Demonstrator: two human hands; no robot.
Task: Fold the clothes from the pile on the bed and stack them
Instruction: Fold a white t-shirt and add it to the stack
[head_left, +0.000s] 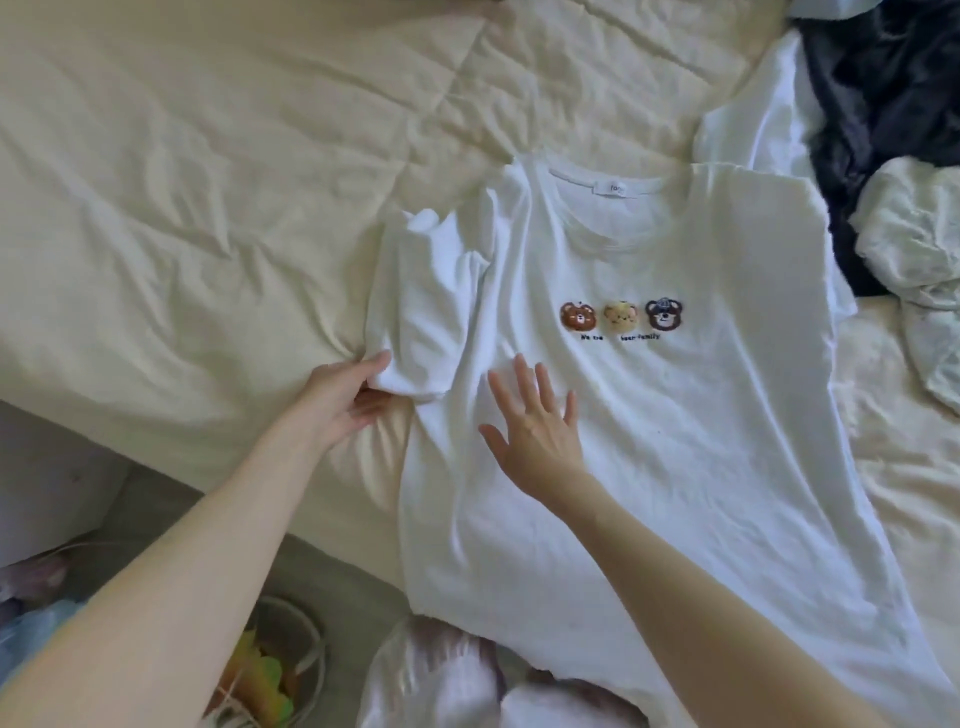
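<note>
Head view crops the white T-shirt (649, 415) at the bottom edge, so its hem cannot be seen, and its far sleeve, on the side away from the hands, runs under a rumpled white cloth (753, 119). Small black lettering below the three embroidered bear faces (621, 315) is too blurred to read in full, and so is the neck label. Past that far sleeve lies the pile (893, 130): a dark, glossy garment and a crinkled pale one (919, 234), both cut off by the frame.

The T-shirt is soft, thin knit, lying face up and mostly smooth on the cream quilted bed cover (208, 182), which is creased and stitched in wide panels. Its long axis runs from the collar, at the far end, back toward the person.

The left hand (343, 395) pinches the cuff of the near sleeve, thumb on top and fingers curled beneath; that sleeve is folded in over the shirt's side. The right hand (535, 431) lies flat on the shirt body just beside it, fingers straight and spread, holding nothing.

Below the shirt's lower corner, off the bed, a shiny plastic bag (431, 670) and a wire basket (291, 654) with yellow-green contents are only partly visible.
</note>
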